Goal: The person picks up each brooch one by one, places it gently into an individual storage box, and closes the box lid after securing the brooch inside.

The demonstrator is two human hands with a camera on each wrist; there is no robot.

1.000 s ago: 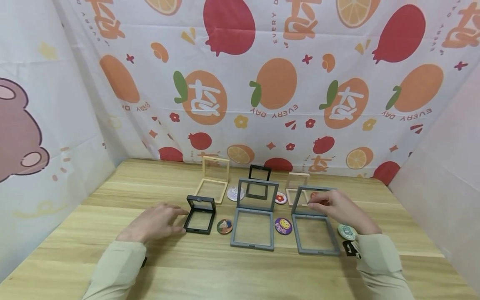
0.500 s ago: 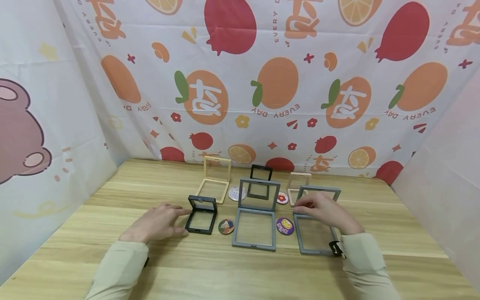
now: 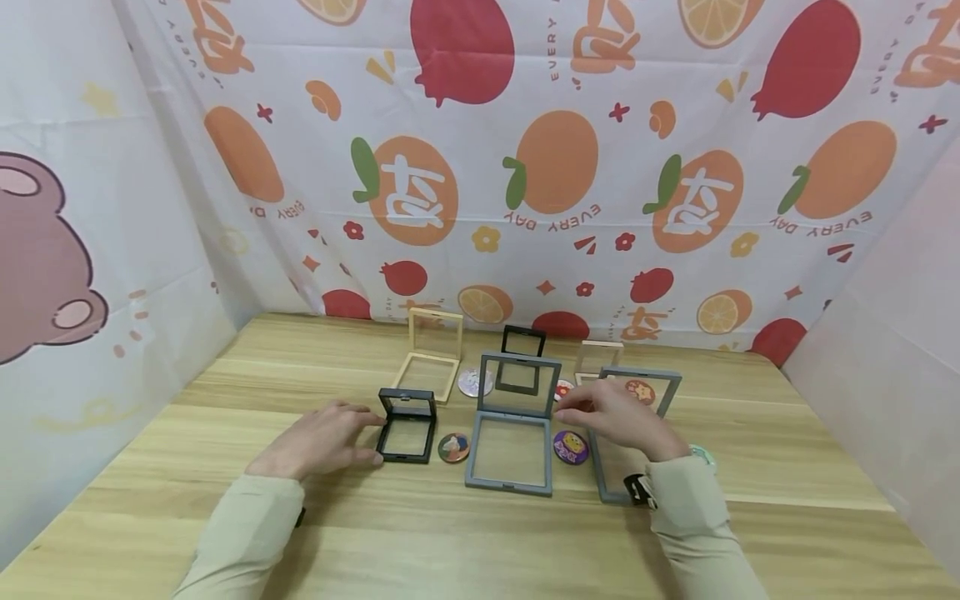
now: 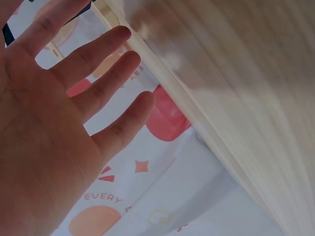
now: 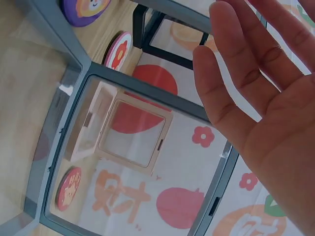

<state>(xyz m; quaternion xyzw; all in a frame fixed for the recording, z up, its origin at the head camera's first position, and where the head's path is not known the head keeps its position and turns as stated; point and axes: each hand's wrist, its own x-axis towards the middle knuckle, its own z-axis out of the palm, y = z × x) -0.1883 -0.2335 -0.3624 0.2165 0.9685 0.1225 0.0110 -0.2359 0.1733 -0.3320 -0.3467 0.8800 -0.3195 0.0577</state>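
My left hand [image 3: 330, 437] lies beside the small black display frame [image 3: 407, 458], thumb and index fingertips right at its left edge. In the left wrist view its fingers are spread. My right hand [image 3: 618, 417] hovers between the middle grey frame [image 3: 508, 487] and the right grey frame [image 3: 640, 372], fingertips close to the middle one's hinge. The right wrist view shows its fingers extended, with nothing held between them. Just below those fingertips is a purple badge [image 3: 572, 447]. A round orange-and-green badge [image 3: 453, 447] sits between the black and middle grey frames.
Behind stand a yellow frame [image 3: 437, 314], another black frame [image 3: 523, 330] and a pale pink frame [image 3: 602, 343], all opened. Round badges lie among them: white [image 3: 474, 382], red-flowered [image 3: 563, 389], red [image 3: 641, 392]. A green badge [image 3: 703, 454] is partly behind the right sleeve. Fabric hangs behind the table.
My right hand has moved left, from over the right grey frame to beside the middle one, uncovering the red badge. The left hand stays by the small black frame.
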